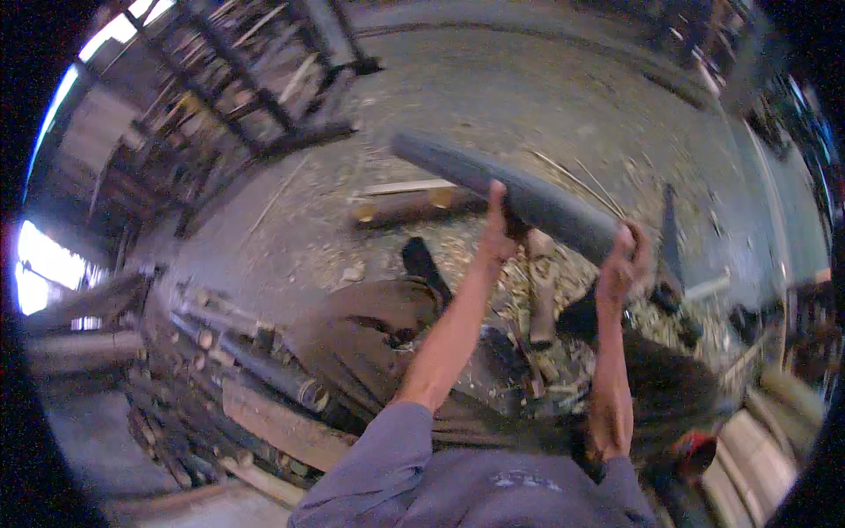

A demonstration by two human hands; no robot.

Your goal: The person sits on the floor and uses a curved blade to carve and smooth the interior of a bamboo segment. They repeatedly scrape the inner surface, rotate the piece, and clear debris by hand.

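A thick, dark grey round pole (pixel 458 167) is held up at a slant in front of me, its far end to the upper left. My left hand (pixel 500 231) grips it near the middle, thumb on the near side and the other fingers mostly hidden beneath. At its near right end, my right hand (pixel 623 264) is closed around the pole, somewhat blurred. Below the pole, between my legs, lies a brown wooden piece (pixel 542 304) shaped like a short club. Behind the pole, a brown round log (pixel 396 211) with pale round cuts rests on the floor.
Wood shavings (pixel 458 242) litter the floor around my feet. Stacked poles and boards (pixel 273 414) lie close on my left. Pale planks (pixel 748 458) stand at the lower right, beside a red object (pixel 695 451). A dark frame rack (pixel 238 97) is at the far left.
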